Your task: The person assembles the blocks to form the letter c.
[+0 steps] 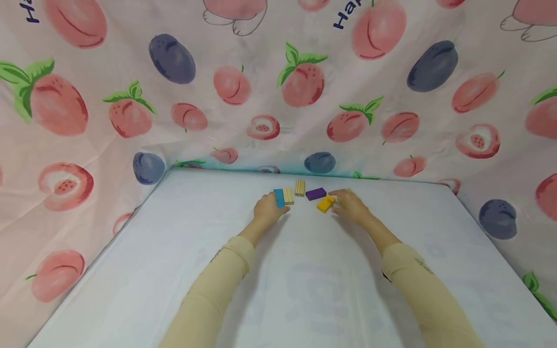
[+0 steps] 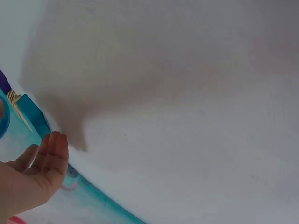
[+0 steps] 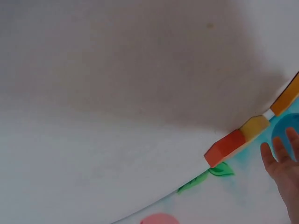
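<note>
My left hand (image 1: 269,209) is beside a blue block (image 1: 279,197), thumb apart from the fingers. In the left wrist view its nearly straight fingertips are right at the end of that blue block (image 2: 33,114). A plain wooden block (image 1: 288,196) lies against the blue one. My right hand (image 1: 351,207) spreads its fingers just right of a yellow block (image 1: 326,203), holding nothing visible. In the right wrist view, a red-orange block (image 3: 226,147) and a pale wooden block (image 3: 254,128) lie end to end near this hand; in the head view the hand mostly hides them.
A purple block (image 1: 315,194) and a striped wooden block (image 1: 300,188) lie between the hands. The white tabletop (image 1: 313,290) meets a fruit-printed cloth (image 1: 261,87) close behind the blocks, and the cloth also rises at both sides.
</note>
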A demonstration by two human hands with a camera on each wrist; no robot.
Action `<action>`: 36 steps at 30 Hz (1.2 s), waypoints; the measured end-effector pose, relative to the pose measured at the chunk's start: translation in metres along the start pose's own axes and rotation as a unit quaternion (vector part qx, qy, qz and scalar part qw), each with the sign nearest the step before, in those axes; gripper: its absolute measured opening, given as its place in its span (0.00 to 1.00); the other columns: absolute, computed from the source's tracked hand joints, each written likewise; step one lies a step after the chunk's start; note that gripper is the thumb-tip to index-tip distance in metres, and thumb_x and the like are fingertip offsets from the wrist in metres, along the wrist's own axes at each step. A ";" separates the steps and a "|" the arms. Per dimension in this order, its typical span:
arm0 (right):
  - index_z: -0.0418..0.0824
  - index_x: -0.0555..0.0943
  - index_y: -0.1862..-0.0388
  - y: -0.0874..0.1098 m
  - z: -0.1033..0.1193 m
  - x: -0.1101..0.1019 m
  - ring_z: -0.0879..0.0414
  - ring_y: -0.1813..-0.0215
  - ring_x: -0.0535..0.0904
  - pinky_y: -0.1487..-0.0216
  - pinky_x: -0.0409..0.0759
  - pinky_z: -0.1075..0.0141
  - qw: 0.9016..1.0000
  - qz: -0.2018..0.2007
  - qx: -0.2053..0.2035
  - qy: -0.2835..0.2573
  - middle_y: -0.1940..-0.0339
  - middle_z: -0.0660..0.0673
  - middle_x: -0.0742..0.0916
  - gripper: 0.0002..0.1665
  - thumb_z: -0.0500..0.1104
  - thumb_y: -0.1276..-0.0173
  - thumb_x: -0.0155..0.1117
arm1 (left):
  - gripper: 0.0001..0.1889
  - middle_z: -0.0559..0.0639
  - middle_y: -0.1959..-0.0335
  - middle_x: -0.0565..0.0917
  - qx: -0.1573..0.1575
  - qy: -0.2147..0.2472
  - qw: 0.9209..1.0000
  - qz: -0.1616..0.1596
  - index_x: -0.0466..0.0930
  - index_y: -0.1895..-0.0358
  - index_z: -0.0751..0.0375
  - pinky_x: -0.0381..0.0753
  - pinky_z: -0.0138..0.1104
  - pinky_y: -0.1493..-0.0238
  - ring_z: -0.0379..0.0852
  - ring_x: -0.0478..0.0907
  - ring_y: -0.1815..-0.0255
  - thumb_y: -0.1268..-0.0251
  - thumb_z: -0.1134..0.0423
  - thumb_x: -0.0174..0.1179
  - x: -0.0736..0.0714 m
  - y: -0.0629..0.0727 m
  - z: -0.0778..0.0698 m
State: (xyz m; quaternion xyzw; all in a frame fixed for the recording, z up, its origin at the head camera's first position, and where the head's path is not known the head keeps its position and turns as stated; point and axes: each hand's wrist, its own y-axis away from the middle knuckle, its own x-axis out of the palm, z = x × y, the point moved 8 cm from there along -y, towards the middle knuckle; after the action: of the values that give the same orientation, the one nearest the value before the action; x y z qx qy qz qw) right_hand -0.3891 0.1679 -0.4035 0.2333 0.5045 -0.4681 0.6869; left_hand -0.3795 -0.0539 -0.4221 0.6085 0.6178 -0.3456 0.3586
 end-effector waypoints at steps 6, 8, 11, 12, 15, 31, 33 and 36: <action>0.30 0.72 0.40 -0.010 -0.011 0.006 0.35 0.38 0.69 0.33 0.65 0.43 1.000 0.017 -0.004 0.005 0.41 0.30 0.77 0.24 0.33 0.36 0.60 | 0.40 0.66 0.45 0.74 -0.048 0.005 0.999 0.022 0.66 0.39 0.71 0.77 0.47 0.45 0.60 0.73 0.44 0.47 0.44 0.66 0.010 0.002 0.010; 0.31 0.72 0.40 -0.014 -0.016 0.008 0.35 0.37 0.69 0.32 0.64 0.43 1.000 0.028 0.014 -0.001 0.40 0.31 0.76 0.24 0.32 0.36 0.60 | 0.43 0.67 0.43 0.73 -0.065 0.022 0.997 0.032 0.63 0.38 0.72 0.75 0.48 0.43 0.61 0.71 0.42 0.47 0.43 0.66 0.011 0.005 0.012; 0.32 0.73 0.40 -0.020 -0.021 0.013 0.35 0.36 0.69 0.32 0.64 0.44 0.999 0.045 0.027 0.000 0.39 0.31 0.76 0.24 0.33 0.36 0.60 | 0.45 0.67 0.41 0.71 -0.090 0.048 0.994 0.044 0.60 0.36 0.72 0.72 0.49 0.40 0.62 0.69 0.40 0.48 0.42 0.66 0.013 0.008 0.015; 0.31 0.73 0.40 -0.022 -0.022 0.014 0.35 0.36 0.69 0.32 0.64 0.44 0.999 0.048 0.024 0.001 0.40 0.31 0.77 0.24 0.32 0.36 0.60 | 0.46 0.67 0.40 0.71 -0.096 0.053 0.993 0.047 0.59 0.35 0.72 0.72 0.49 0.39 0.62 0.69 0.39 0.48 0.42 0.66 0.013 0.009 0.016; 0.31 0.73 0.40 -0.026 -0.022 0.018 0.35 0.36 0.69 0.32 0.65 0.44 0.998 0.059 0.016 0.001 0.40 0.31 0.77 0.24 0.32 0.36 0.60 | 0.46 0.67 0.40 0.70 -0.106 0.054 0.992 0.046 0.59 0.35 0.72 0.72 0.49 0.39 0.62 0.68 0.39 0.48 0.42 0.65 0.012 0.009 0.017; 0.31 0.79 0.48 -0.034 -0.013 0.019 0.38 0.43 0.75 0.37 0.72 0.48 0.993 0.074 -0.037 0.085 0.48 0.33 0.82 0.20 0.30 0.40 0.64 | 0.38 0.68 0.42 0.72 -0.079 0.020 0.993 0.080 0.60 0.37 0.73 0.73 0.47 0.40 0.63 0.71 0.41 0.40 0.49 0.61 0.016 -0.007 0.015; 0.31 0.78 0.47 -0.034 -0.013 0.019 0.38 0.42 0.75 0.37 0.72 0.47 0.993 0.076 -0.035 0.083 0.47 0.33 0.82 0.20 0.30 0.40 0.64 | 0.37 0.68 0.43 0.72 -0.082 0.027 0.993 0.079 0.60 0.37 0.73 0.74 0.47 0.40 0.63 0.72 0.42 0.41 0.50 0.62 0.016 -0.008 0.016; 0.31 0.78 0.48 -0.034 -0.012 0.019 0.39 0.44 0.76 0.38 0.73 0.47 0.993 0.077 -0.032 0.078 0.48 0.33 0.82 0.20 0.30 0.41 0.64 | 0.35 0.68 0.44 0.73 -0.091 0.038 0.993 0.071 0.61 0.39 0.73 0.75 0.47 0.42 0.63 0.73 0.43 0.41 0.52 0.62 0.015 -0.008 0.018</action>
State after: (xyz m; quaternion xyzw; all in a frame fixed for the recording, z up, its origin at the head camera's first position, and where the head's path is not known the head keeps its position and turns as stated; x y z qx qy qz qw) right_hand -0.4236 0.1545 -0.4198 0.2850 0.5519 -0.3780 0.6865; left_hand -0.3875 -0.0621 -0.4444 0.6281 0.6156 -0.2381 0.4121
